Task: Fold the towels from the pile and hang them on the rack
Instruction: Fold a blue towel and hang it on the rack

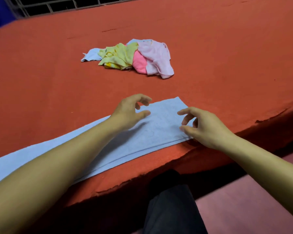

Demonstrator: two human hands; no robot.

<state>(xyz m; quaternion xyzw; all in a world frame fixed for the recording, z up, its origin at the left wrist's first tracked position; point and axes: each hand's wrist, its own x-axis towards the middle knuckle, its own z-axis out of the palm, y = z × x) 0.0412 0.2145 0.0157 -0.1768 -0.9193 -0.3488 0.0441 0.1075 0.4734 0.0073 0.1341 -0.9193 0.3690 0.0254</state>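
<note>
Red cloth covered the table (41, 78), its near edge frayed, with a barred grille (61, 5) behind it. A blue towel (159, 132) lay flat along that near edge. Both hands hovered over its right end: the left hand (128, 114) with fingers loosely curled and apart, holding nothing; the right hand (205, 127) likewise, fingers spread, thumb near the hemmed edge. Well beyond them a pile (130, 56) of blue, yellow and pink towels sat mid-table.
</note>
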